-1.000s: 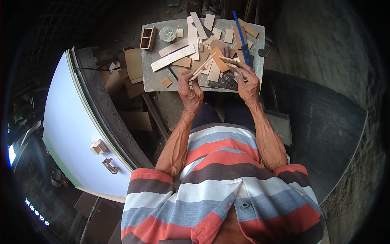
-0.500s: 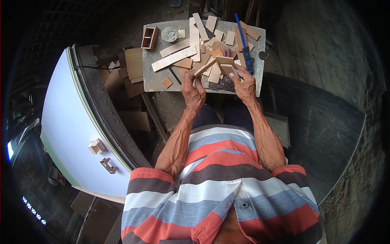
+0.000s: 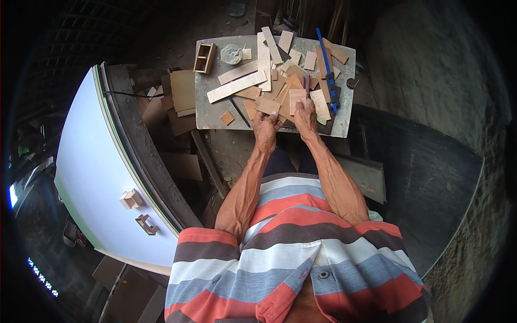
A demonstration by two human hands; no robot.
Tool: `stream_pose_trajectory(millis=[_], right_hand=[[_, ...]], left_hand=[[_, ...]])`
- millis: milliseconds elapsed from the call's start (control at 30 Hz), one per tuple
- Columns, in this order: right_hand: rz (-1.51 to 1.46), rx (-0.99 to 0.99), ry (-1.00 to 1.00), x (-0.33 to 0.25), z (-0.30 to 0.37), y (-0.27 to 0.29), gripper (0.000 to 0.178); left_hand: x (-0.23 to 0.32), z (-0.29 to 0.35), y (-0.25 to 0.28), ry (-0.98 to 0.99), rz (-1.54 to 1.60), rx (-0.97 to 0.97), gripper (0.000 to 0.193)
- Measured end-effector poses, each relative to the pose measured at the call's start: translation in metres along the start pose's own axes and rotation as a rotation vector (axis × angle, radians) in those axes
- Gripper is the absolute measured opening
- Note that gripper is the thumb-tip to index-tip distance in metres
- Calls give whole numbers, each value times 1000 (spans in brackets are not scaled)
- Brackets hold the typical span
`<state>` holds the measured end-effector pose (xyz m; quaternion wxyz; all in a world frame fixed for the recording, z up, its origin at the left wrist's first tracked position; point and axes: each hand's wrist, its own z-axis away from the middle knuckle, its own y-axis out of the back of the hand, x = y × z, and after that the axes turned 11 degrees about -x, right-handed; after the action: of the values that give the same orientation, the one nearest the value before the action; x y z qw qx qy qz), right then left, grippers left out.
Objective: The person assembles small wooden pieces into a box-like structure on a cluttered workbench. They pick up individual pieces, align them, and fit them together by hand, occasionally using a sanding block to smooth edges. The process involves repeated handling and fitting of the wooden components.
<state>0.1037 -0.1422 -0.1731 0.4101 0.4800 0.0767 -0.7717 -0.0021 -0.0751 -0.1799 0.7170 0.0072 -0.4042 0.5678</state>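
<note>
At the near edge of a small worktable [image 3: 208, 116], my left hand [image 3: 265, 129] is closed on a thin rectangular wood piece [image 3: 267, 105], thumb on its lower edge. My right hand [image 3: 305, 117] is beside it to the right, fingers closed around the lower end of a smaller, paler wood block [image 3: 297, 99]. The two held pieces are apart. Behind them lie several loose wood strips, among them a long pale strip [image 3: 235, 87]. A dark slim tool [image 3: 307, 83] stands out just beyond my right hand; its kind is unclear.
On the table are a blue bar tool with a sliding jaw [image 3: 330, 81], a two-compartment wooden box [image 3: 204, 58], a clear plastic bag [image 3: 231, 54] and a small square piece [image 3: 226, 118]. Two small wooden assemblies [image 3: 131, 199] rest on a white board [image 3: 91, 177] at left.
The wood pieces that were held up together at an angle are now apart and lower, one in each hand. My right hand has moved left; the whole view has shifted slightly.
</note>
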Motion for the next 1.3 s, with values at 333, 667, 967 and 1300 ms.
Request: stream_pose_trajectory(millis=[333,667,967,1300], right_hand=[[478,-164,149,3,-18,-12,34],[-384,-217,-170,7,18,18,32],[-422,-203,-310,95,96,41,39],[-504,49,-234,127,141,36,36]], left_hand=[[10,-14,4,-119,-262,35,29],[20,-50,17,-103,-226,58,35],[24,-81,55,87,-262,-101,25],[21,-98,76,-45,-488,-138,17]])
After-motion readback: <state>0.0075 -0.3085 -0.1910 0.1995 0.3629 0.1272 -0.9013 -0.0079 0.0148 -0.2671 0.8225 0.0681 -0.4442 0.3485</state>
